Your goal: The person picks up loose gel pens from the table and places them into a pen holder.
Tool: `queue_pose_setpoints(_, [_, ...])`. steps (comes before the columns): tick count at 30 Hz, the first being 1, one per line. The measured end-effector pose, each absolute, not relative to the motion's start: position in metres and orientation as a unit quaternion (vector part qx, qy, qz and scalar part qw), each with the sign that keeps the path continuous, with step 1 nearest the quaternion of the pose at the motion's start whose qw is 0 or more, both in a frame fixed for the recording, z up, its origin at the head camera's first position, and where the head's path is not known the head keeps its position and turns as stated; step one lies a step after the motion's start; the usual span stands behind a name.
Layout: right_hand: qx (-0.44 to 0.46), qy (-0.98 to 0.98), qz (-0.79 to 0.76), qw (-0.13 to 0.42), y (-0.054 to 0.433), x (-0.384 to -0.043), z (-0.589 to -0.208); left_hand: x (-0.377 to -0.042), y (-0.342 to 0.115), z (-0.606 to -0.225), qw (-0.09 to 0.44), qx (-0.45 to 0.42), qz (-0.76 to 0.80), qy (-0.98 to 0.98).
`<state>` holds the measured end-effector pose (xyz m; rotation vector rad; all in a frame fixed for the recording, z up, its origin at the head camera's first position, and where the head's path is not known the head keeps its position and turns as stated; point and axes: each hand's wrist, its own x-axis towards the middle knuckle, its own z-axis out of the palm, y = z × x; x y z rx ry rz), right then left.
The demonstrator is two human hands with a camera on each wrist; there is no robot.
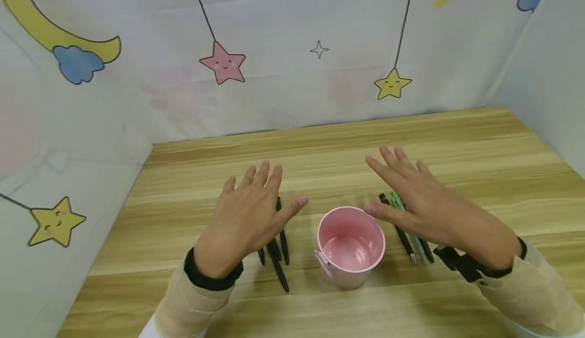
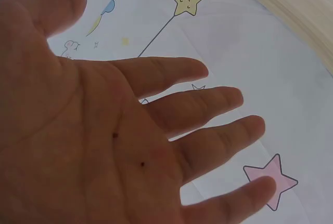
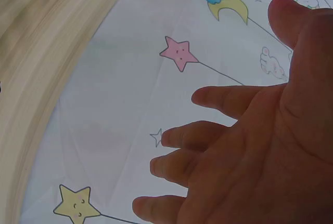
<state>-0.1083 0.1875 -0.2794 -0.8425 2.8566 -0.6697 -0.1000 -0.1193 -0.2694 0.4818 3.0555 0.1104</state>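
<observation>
We see a white printed cloth [image 1: 283, 94] rising behind and beside a wood-grain table [image 1: 329, 160]. Over the table we find 2 forearms in beige wraps, the left wrap [image 1: 189, 300] and the right wrap [image 1: 532, 290] both entering from the near edge. Beyond them, the left hand [image 1: 247, 216] and right hand [image 1: 425, 201] stand well apart, palms down, fingers extended and spread, each thumb pointing inward. Both wrist views show us the palms, with the fingers fanned and nothing gripped.

On the cloth at upper left we notice a yellow crescent moon [image 1: 50, 28] with a blue cloud [image 1: 78, 65]. Between the hands a pink bucket [image 1: 340, 226] stands upright on the table, its mouth facing up. The right thumb overlaps its rim in the head view; we cannot tell whether they touch.

Left of the bucket, at least 3 black pens [image 1: 278, 269] lie partly hidden by the left hand. To its right, partly under the right hand, we count 3 more: a black pen [image 1: 404, 241], a green-and-clear pen [image 1: 395, 200] and a dark pen [image 1: 427, 252].

Smaller yet, we see 1 pink star [image 1: 224, 64] and 2 yellow stars [image 1: 392, 84] on the cloth.
</observation>
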Motion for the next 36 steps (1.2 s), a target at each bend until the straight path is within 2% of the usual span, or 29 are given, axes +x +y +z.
queue_pose_setpoints(13, [-0.281,0.923,-0.247,0.083,0.186,-0.106,-0.286,-0.105,-0.115,-0.279,0.009,0.161,0.019,0.987])
queue_pose_setpoints(36, [-0.336,0.891,-0.277,0.125,0.188,-0.116,-0.293,-0.121,-0.112,-0.294,0.067,0.110,-0.002,0.992])
